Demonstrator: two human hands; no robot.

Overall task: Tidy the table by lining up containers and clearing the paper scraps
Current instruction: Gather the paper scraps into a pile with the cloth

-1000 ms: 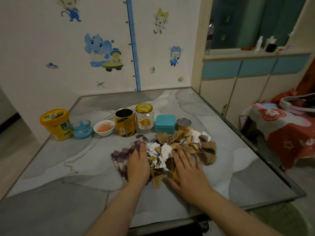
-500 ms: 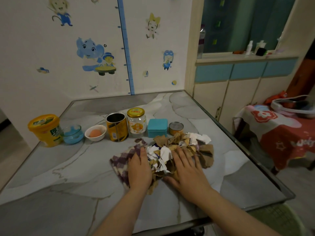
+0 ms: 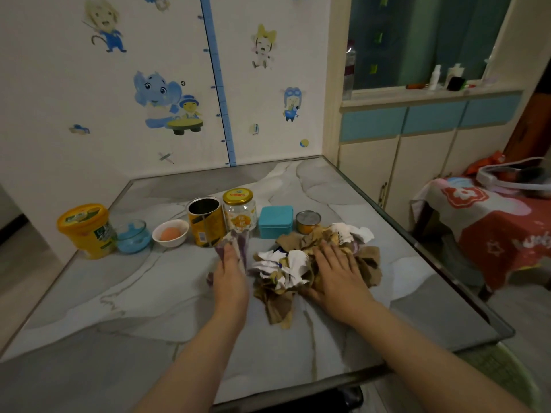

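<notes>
Since the frame 0.5 s back, the left hand (image 3: 229,272) has lifted the checked purple cloth (image 3: 238,242) off the marble table (image 3: 125,296), bunching it upright against its straight fingers, though I cannot tell whether the thumb pinches it. The heap of torn paper scraps (image 3: 301,263) lies just right of that hand, its long axis running left to right, with the row of 7 containers behind it from the yellow tub (image 3: 85,231) to the small open tin (image 3: 308,221). The right hand (image 3: 334,275) is nearer, resting flat with fingers spread on the brown pieces, gripping nothing, so the scraps sit under its fingers and between the 2 hands, likely ready to be squeezed together.
</notes>
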